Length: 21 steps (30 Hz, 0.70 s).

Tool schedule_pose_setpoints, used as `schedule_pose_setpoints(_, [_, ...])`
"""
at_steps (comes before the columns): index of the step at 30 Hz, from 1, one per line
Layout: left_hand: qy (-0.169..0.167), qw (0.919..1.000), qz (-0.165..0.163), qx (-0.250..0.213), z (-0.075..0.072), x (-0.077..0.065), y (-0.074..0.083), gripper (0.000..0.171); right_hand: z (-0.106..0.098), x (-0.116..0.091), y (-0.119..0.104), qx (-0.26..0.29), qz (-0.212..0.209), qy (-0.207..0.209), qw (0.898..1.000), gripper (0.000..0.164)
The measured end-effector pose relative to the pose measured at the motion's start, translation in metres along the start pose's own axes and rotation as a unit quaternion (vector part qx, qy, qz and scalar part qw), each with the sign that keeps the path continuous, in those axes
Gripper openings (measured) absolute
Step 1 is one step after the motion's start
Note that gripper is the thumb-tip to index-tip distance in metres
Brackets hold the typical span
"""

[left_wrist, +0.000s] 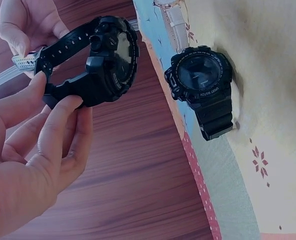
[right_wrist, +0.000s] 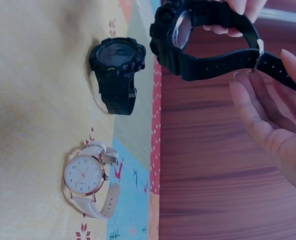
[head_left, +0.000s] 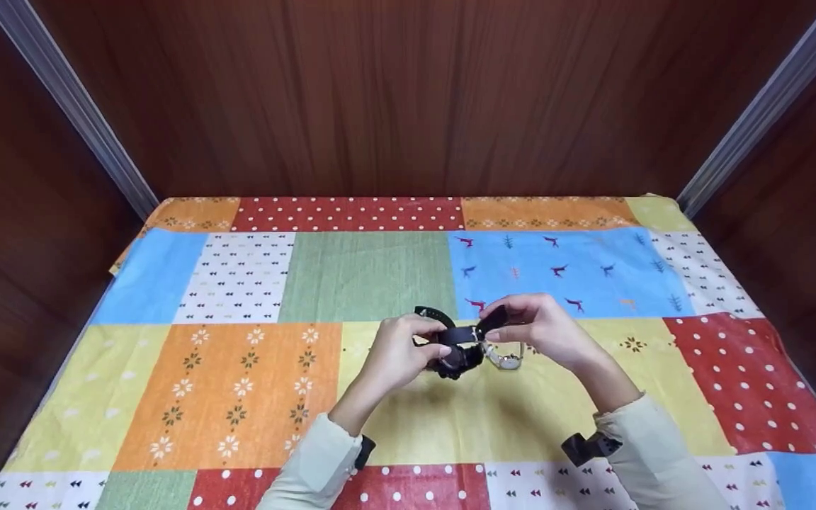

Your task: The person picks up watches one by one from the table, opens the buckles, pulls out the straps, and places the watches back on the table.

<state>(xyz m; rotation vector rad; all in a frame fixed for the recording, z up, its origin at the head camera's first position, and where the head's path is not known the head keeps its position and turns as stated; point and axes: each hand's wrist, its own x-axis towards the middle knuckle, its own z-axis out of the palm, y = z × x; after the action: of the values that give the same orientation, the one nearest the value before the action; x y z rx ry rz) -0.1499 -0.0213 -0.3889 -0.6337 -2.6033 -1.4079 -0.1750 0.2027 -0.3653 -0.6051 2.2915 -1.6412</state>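
Observation:
A black sport watch (left_wrist: 113,62) is held up off the cloth between both hands, its strap looped through the buckle (right_wrist: 259,47). My left hand (head_left: 397,350) pinches the strap beside the watch case with thumb and fingers. On the other side my right hand (head_left: 542,329) grips the strap's free end just past the buckle. Below them, a second black sport watch (right_wrist: 115,55) lies on the cloth. Next to that one rests a white-strapped watch (right_wrist: 84,175) with a white dial and rose-gold rim, its strap unfastened.
A patchwork tablecloth (head_left: 252,397) in coloured squares covers the table. Dark wood panels (head_left: 408,99) stand behind and at both sides, with metal corner strips (head_left: 82,113). Black camera mounts (head_left: 588,448) sit at the wrists.

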Motion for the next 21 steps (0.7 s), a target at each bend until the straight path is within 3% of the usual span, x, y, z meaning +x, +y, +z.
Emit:
schedule_pose_setpoints(11, [-0.011, 0.9991, -0.041, 0.002, -0.004, 0.0, 0.003, 0.022, 0.004, 0.002, -0.002, 0.01, 0.001, 0.023, 1.0, 0.03])
schedule_pose_setpoints(21, [0.011, 0.9993, -0.035, -0.005, 0.003, 0.004, 0.01, 0.013, 0.012, 0.005, 0.0, 0.017, -0.013, 0.037, 0.999, 0.027])
